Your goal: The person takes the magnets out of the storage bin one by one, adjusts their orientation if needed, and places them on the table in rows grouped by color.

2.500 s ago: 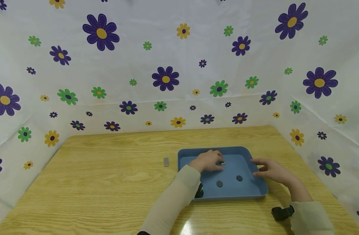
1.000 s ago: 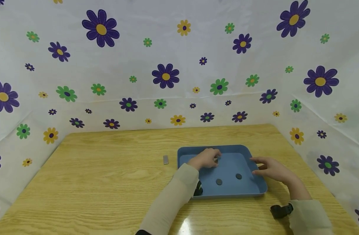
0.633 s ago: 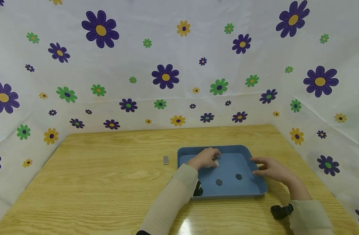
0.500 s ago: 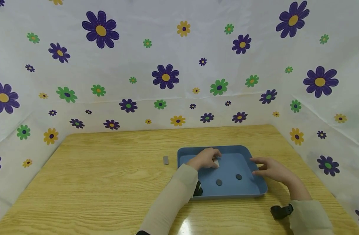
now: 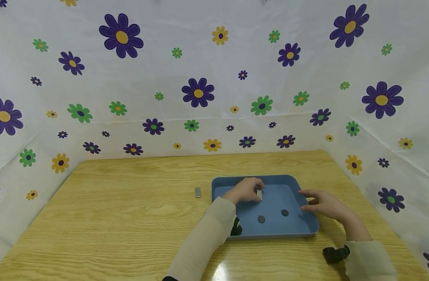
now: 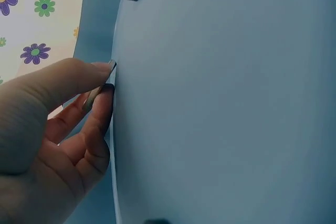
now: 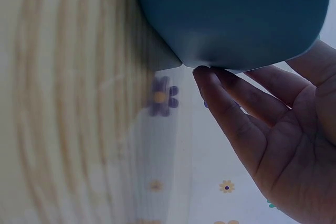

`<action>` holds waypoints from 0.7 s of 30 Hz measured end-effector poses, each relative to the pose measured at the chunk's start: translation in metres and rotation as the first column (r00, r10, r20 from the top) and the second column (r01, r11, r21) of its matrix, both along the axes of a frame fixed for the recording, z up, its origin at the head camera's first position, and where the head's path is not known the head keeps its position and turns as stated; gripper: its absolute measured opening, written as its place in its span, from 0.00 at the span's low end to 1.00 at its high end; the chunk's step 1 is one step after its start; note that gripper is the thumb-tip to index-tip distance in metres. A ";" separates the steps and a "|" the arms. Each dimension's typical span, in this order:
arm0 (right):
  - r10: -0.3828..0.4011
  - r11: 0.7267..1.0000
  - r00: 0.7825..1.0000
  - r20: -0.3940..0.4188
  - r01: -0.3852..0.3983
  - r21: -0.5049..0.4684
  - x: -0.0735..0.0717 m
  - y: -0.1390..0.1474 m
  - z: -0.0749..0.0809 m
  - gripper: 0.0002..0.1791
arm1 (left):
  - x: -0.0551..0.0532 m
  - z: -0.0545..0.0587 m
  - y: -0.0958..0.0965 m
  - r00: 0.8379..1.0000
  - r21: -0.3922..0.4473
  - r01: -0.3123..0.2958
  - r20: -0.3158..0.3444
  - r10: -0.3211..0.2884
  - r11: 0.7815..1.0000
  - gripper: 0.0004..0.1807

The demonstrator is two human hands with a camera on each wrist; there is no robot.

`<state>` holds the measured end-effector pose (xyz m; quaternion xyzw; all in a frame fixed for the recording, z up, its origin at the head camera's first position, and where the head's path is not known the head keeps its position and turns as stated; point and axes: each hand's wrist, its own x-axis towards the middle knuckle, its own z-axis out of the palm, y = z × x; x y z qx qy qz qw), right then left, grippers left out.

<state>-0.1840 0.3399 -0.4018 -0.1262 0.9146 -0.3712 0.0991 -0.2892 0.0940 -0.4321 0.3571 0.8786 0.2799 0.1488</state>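
My left hand (image 5: 247,190) is inside the blue tray (image 5: 277,235), pinching a small flat rectangular piece (image 5: 259,194) between thumb and fingers. In the left wrist view the same piece (image 6: 93,97) appears thin and edge-on, tilted in the left hand (image 6: 58,124); fingertips partly hide it. Two dark grey discs, one (image 5: 261,219) nearer the middle and one (image 5: 285,212) to its right, lie flat on the tray floor. My right hand (image 5: 324,202) is at the tray's right rim. In the right wrist view, its fairly straight fingers (image 7: 226,103) touch the tray's outer wall (image 7: 231,19).
A small grey metal rectangle (image 5: 198,192) lies on the wooden table (image 5: 130,210), left of the tray. A flower-printed white sheet (image 5: 200,58) stands around the table's back and sides. Black wrist cameras, such as the right one (image 5: 333,254), sit on both wrists.
My left hand has drawn slightly left inside the tray with the flat piece. The piece has turned, and more of its pale face shows. My right hand stays at the rim.
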 end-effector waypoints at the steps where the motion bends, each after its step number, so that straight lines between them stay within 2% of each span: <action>1: 0.001 1.000 1.000 0.001 -0.001 0.000 0.000 0.000 0.000 0.33 | 0.000 0.000 0.000 1.000 0.005 -0.002 0.006 0.002 1.000 0.20; 8: 0.002 1.000 1.000 0.006 -0.002 -0.007 0.001 0.000 0.001 0.33 | 0.000 -0.001 0.000 0.998 0.049 -0.032 0.052 0.029 0.998 0.21; 12: -0.005 1.000 1.000 0.009 0.005 -0.003 0.000 0.001 0.001 0.33 | 0.000 0.000 0.001 0.996 0.112 -0.059 0.075 0.051 0.992 0.21; 21: 0.004 1.000 1.000 0.004 -0.004 -0.013 -0.001 0.002 -0.002 0.33 | -0.002 0.003 0.000 0.980 0.291 -0.145 0.171 0.098 0.946 0.22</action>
